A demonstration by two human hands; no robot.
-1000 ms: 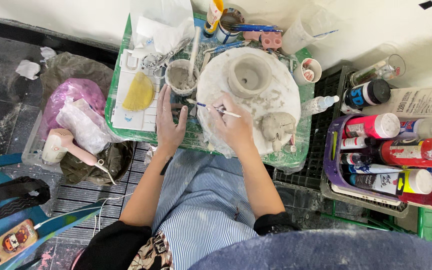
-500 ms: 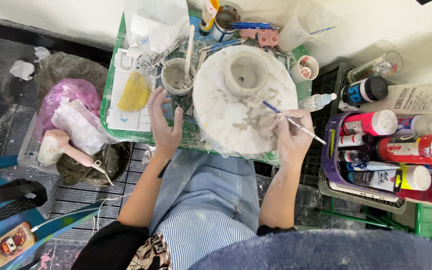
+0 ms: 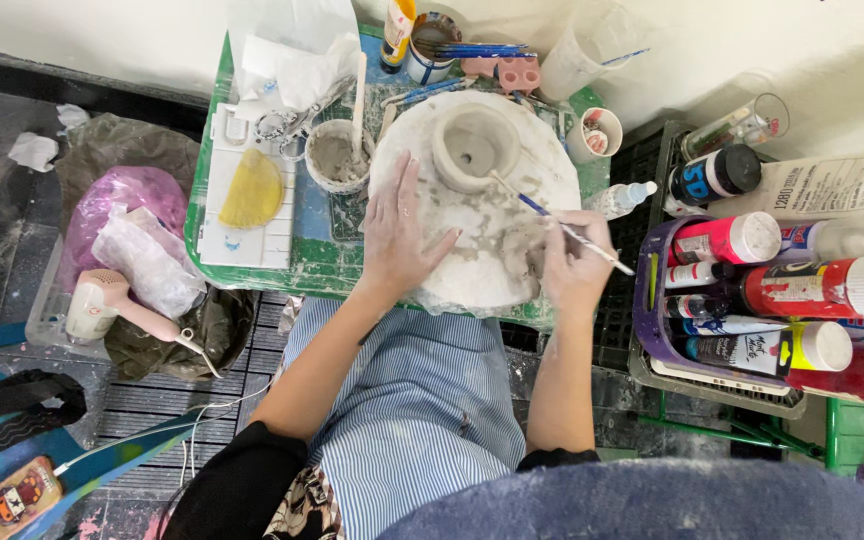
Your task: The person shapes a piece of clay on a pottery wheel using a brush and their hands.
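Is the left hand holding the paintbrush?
No, the left hand lies flat on the round clay slab; the right hand holds the paintbrush.

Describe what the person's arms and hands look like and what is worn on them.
Both forearms are bare. Black sleeves end near the elbows. The left hand and right hand wear no gloves; no rings or watch show. Pale clay smears dust the fingers and the right forearm.

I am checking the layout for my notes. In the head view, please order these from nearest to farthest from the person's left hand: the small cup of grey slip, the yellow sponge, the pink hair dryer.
From the left hand:
1. Small cup of grey slip, just up and to its left on the green table.
2. Yellow sponge, farther left, lying on the white palette.
3. Pink hair dryer, farthest, off the table at the lower left.
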